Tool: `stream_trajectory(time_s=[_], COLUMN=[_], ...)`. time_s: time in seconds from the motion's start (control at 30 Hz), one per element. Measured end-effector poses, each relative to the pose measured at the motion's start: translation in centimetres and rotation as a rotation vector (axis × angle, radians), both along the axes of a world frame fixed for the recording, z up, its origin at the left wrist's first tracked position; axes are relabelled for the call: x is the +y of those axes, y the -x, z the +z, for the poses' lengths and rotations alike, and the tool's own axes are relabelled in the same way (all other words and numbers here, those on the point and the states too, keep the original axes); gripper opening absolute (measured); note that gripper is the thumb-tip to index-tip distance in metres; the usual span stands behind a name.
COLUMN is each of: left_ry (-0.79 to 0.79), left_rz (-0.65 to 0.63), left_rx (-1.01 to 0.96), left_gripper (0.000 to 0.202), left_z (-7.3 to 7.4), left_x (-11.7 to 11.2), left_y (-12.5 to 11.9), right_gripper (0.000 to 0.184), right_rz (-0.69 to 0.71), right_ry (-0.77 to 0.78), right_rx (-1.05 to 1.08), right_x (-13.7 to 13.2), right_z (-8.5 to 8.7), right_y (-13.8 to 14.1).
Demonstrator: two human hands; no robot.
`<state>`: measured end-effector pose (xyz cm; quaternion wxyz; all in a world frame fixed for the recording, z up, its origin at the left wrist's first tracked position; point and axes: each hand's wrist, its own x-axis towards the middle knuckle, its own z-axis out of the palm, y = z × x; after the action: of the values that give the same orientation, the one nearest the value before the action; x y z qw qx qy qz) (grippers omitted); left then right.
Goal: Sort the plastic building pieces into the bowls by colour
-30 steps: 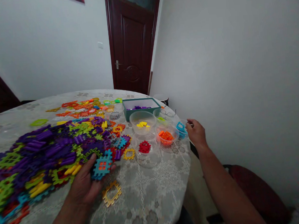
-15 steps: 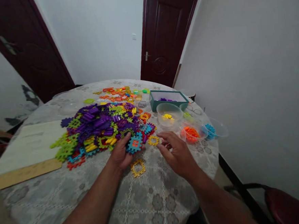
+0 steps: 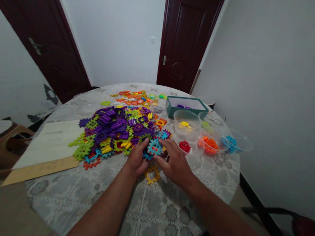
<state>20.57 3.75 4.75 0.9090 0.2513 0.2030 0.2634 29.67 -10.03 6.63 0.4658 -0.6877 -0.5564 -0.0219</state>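
Observation:
My left hand [image 3: 137,159] and my right hand [image 3: 173,162] are both closed round a blue square block with a red centre [image 3: 154,147], held just above the round table [image 3: 159,215]. A yellow square frame piece [image 3: 152,175] lies on the cloth right under my hands. A big heap of purple, green, yellow and orange interlocking blocks [image 3: 115,130] spreads out beyond my left hand.
Clear plastic bowls to the right hold yellow pieces [image 3: 185,124], a red piece [image 3: 184,146], orange pieces [image 3: 208,144] and blue pieces [image 3: 231,142]. A teal box [image 3: 186,106] sits behind them. A pale board [image 3: 50,143] lies at the left. Two dark doors stand behind.
My right hand came back from the blue-piece bowl at the table's edge and joined my left hand on the blue block. The view has swung left.

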Motion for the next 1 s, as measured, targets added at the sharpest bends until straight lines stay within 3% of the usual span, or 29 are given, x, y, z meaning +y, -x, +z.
stream_trajectory(time_s=[0.13, 0.23, 0.37, 0.5, 0.67, 0.83, 0.9, 1.0], left_ry=[-0.001, 0.007, 0.006, -0.014, -0.022, -0.035, -0.046, -0.049], left_rz=[-0.001, 0.026, 0.039, 0.071, 0.052, 0.056, 0.051, 0.059], left_rx=[0.033, 0.091, 0.150, 0.185, 0.215, 0.229, 0.220, 0.223], left_gripper=[0.013, 0.010, 0.016, 0.017, 0.015, 0.018, 0.018, 0.019], left_z=[0.2, 0.6, 1.0, 0.8, 0.9, 0.9, 0.7, 0.4], left_x=[0.0, 0.0, 0.0, 0.2, 0.1, 0.1, 0.3, 0.4], left_y=[0.1, 0.3, 0.3, -0.1, -0.3, -0.2, -0.2, -0.4], right_gripper=[0.047, 0.046, 0.047, 0.045, 0.045, 0.042, 0.037, 0.030], right_rz=[-0.049, -0.188, -0.463, -0.735, -0.919, -1.006, -1.002, -0.812], right_ry=[0.000, -0.004, 0.040, 0.145, 0.255, 0.143, 0.023, -0.132], right_rx=[0.047, -0.053, -0.287, -0.487, -0.529, -0.505, -0.486, -0.388], right_x=[-1.8, -4.8, -10.7, -16.8, -20.0, -18.6, -17.4, -15.1], right_z=[1.1, 2.2, 3.4, 3.3, 1.5, 0.7, 1.2, 2.4], right_y=[-0.7, -3.2, -10.1, -18.0, -23.9, -24.4, -22.5, -17.1])
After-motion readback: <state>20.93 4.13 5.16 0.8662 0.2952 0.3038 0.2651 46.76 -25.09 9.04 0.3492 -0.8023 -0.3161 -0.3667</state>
